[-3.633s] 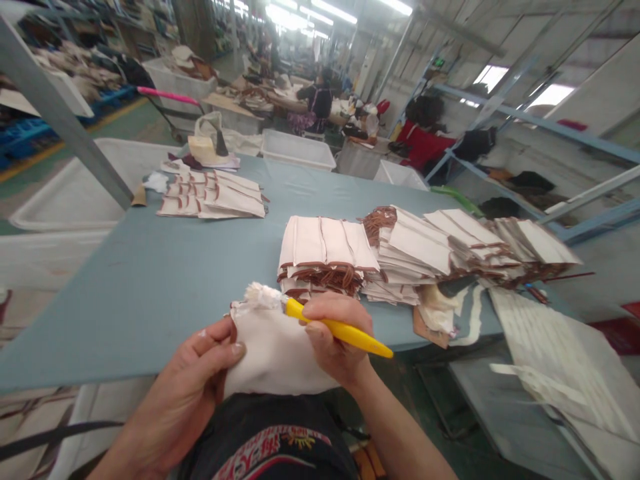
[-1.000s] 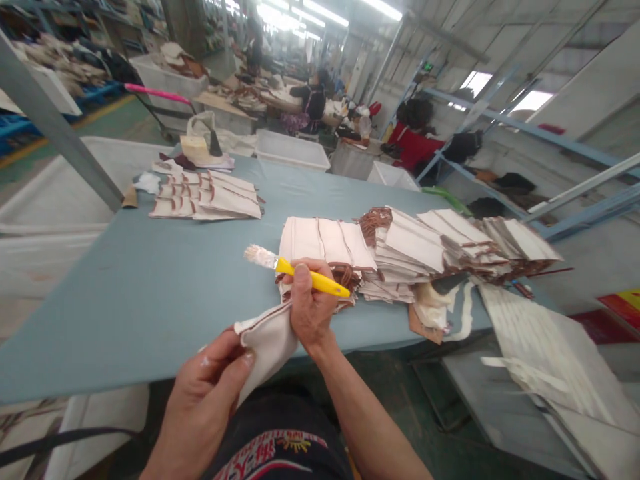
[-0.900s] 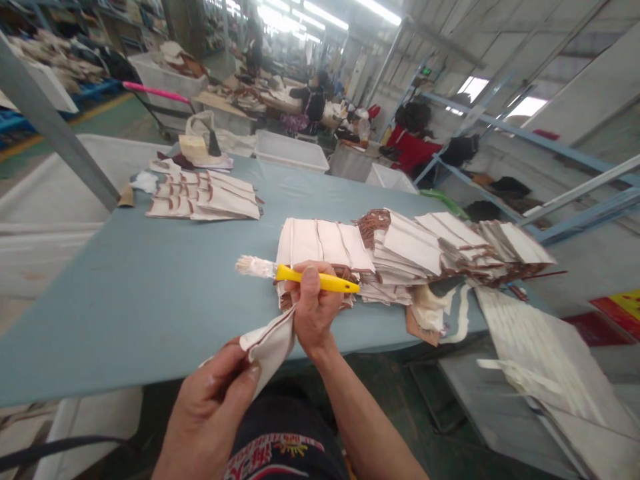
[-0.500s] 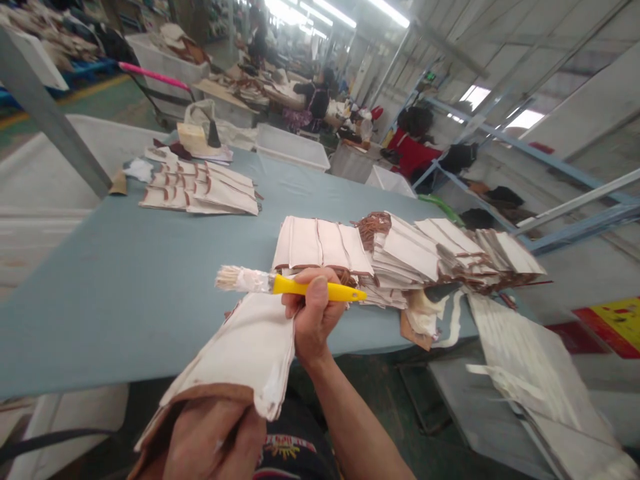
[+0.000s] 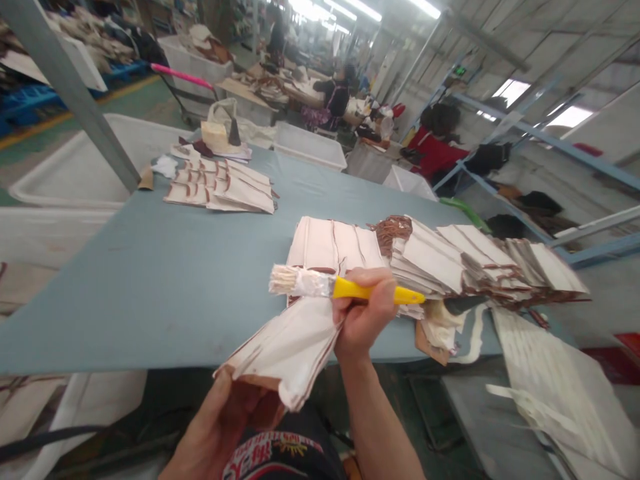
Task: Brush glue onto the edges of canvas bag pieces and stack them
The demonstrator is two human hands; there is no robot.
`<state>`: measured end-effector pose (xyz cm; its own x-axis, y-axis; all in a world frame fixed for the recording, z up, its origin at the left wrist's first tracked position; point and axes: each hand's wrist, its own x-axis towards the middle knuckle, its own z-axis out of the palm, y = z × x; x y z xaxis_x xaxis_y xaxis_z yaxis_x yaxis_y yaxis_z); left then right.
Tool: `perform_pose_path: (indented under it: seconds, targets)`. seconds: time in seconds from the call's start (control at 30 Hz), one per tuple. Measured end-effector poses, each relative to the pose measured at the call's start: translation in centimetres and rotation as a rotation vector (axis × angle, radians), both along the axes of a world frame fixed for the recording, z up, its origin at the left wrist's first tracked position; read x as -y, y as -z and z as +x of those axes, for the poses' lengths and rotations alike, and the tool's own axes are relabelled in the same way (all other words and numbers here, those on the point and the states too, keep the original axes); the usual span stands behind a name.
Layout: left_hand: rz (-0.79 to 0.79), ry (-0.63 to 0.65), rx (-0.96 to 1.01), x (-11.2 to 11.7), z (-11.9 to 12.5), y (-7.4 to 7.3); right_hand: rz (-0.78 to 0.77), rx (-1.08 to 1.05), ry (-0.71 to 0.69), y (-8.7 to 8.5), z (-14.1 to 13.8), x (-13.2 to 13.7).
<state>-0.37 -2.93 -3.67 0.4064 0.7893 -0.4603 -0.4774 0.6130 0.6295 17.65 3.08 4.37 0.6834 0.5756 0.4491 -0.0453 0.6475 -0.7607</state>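
Note:
My right hand [image 5: 367, 310] is closed round a brush with a yellow handle [image 5: 377, 293]; its pale bristles, smeared with white, point left. The same hand's fingers also pinch the far corner of a cream leather piece [image 5: 290, 340] with a brown underside. At its near end, my left hand [image 5: 220, 407] grips the piece by the edge, thumb on top and fingers underneath, partly hidden. Just beyond the brush, a stack of cream pieces with brown edges [image 5: 320, 243] lies on the blue-grey table [image 5: 150, 287].
More stacked cream pieces [image 5: 433, 257] run along the table's right side, near a dark cone [image 5: 465, 305]. Another spread pile [image 5: 220, 187] lies at the far left. White plastic bins [image 5: 310, 147] stand behind the table, and a metal post [image 5: 80, 93] rises at left. A person [image 5: 335, 97] sits farther back.
The brush and right hand have moved right in view, as the camera has turned left a little. My left hand has shifted from inside the piece to its left edge, and the piece has tilted.

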Motion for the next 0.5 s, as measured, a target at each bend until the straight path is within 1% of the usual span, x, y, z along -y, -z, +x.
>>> perform_pose_path:
  seconds: [0.1,0.2,0.27,0.33,0.5]
  targets:
    - [-0.169,-0.083,0.092,-0.8,0.1,-2.4,0.062,-0.014,-0.051,0.2,0.5,0.5]
    - [-0.193,-0.189,0.042,-1.7,0.5,-4.6,0.087,-0.025,-0.079,0.7,0.9,0.7]
    - [-0.182,-0.269,-0.01,-2.1,0.8,-5.5,0.083,-0.032,-0.104,1.2,1.1,0.6]
    - [-0.134,-0.313,-0.065,-2.2,1.0,-6.0,0.058,-0.045,-0.118,1.7,1.4,0.6]
    - [0.044,-0.352,-0.201,-2.5,1.7,-6.9,-0.019,-0.072,-0.088,2.0,2.4,0.4]
